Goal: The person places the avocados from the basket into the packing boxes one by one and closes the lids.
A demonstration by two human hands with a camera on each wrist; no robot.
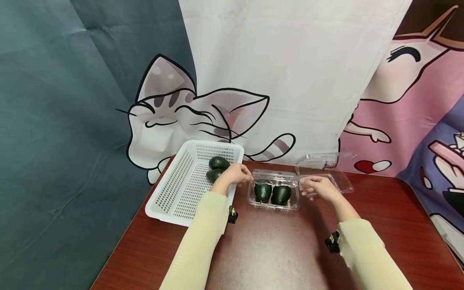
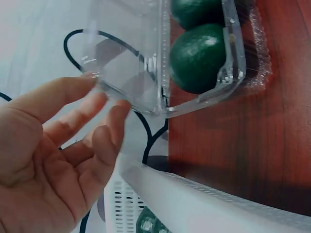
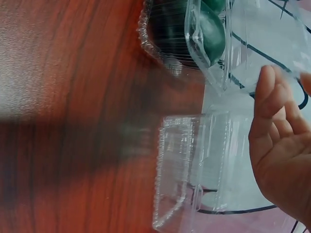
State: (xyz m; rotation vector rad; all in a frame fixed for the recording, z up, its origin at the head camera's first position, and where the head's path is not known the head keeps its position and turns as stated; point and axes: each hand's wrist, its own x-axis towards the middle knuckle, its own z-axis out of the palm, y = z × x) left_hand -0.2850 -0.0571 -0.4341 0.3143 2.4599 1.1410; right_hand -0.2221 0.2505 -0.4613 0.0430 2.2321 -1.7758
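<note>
A clear plastic box [image 1: 273, 206] holds two dark green avocado-like fruits [image 1: 262, 192], side by side, its hinged lid [image 2: 127, 48] raised at the back. My left hand [image 1: 236, 175] pinches the lid's left edge between thumb and fingers; in the left wrist view the same hand [image 2: 63, 150] has its fingertips at the lid's corner. On the other side my right hand [image 1: 320, 187] holds the lid's right edge; in the right wrist view that hand [image 3: 284, 141] has bent fingers at the clear plastic.
To the left stands a white perforated basket [image 1: 170, 193] with two more green fruits [image 1: 219, 162] in it. A second clear box [image 1: 342, 181] lies open at the right, behind my right hand. A printed cloth [image 1: 290, 80] hangs behind the red-brown table [image 1: 268, 249].
</note>
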